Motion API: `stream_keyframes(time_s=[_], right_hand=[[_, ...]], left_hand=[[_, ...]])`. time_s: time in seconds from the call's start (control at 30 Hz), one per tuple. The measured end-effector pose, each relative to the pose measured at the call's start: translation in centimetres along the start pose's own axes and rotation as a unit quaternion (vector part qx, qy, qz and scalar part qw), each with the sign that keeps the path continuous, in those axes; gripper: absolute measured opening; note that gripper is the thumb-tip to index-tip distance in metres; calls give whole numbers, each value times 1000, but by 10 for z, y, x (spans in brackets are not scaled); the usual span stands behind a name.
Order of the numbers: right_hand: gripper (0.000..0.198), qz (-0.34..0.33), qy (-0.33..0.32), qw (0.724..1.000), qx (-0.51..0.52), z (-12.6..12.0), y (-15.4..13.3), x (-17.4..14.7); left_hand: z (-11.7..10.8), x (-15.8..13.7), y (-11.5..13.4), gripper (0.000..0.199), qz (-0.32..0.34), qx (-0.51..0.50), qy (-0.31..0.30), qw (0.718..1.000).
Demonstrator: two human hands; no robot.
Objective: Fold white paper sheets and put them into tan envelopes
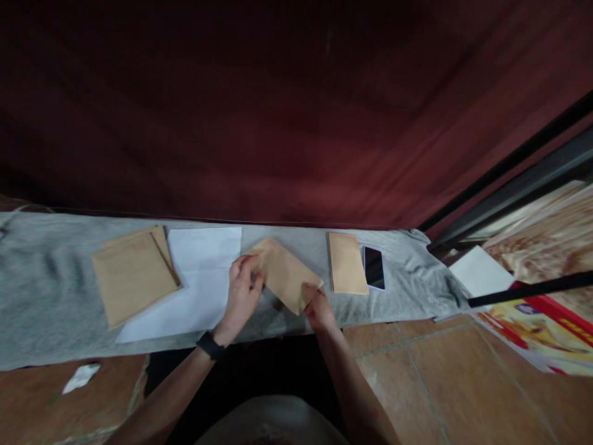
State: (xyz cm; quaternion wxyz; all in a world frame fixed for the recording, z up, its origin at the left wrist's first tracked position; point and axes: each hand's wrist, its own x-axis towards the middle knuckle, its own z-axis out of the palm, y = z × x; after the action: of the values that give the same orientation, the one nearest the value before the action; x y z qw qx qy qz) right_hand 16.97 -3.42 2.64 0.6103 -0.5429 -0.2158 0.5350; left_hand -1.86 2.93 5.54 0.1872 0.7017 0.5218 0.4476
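Note:
A brown paper envelope (286,275) is held slantwise above the grey cloth in front of me. My left hand (243,287) pinches its upper left end. With closed fingers my right hand (317,306) grips the lower right corner. White paper sheets (208,259) lie flat to the left of my left hand. Partly on those sheets rests a pile of larger brown envelopes (134,272). To the right of my right hand is a neat stack of small brown envelopes (347,262).
A phone (374,267) lies right of the small stack. Grey cloth (46,284) covers the long narrow surface, backed by a dark red curtain (278,123). Black metal bars (519,179) and a colourful printed box (542,324) stand at the right. Crumpled white paper (81,377) is on the tiled floor.

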Motion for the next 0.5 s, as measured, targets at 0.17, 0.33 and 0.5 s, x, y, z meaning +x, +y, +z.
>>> stream_keyframes(time_s=[0.17,0.33,0.5], right_hand=[[36,6,16,996,-92,-18,20,7],[39,-46,54,980,-188,-37,4,10],[53,-257,125,844,-454,-29,-1,-2]], left_hand=[[27,0,-36,58,35,136,-112,984],[46,5,-50,61,74,242,-207,945],[49,3,-51,62,91,264,-206,938]])
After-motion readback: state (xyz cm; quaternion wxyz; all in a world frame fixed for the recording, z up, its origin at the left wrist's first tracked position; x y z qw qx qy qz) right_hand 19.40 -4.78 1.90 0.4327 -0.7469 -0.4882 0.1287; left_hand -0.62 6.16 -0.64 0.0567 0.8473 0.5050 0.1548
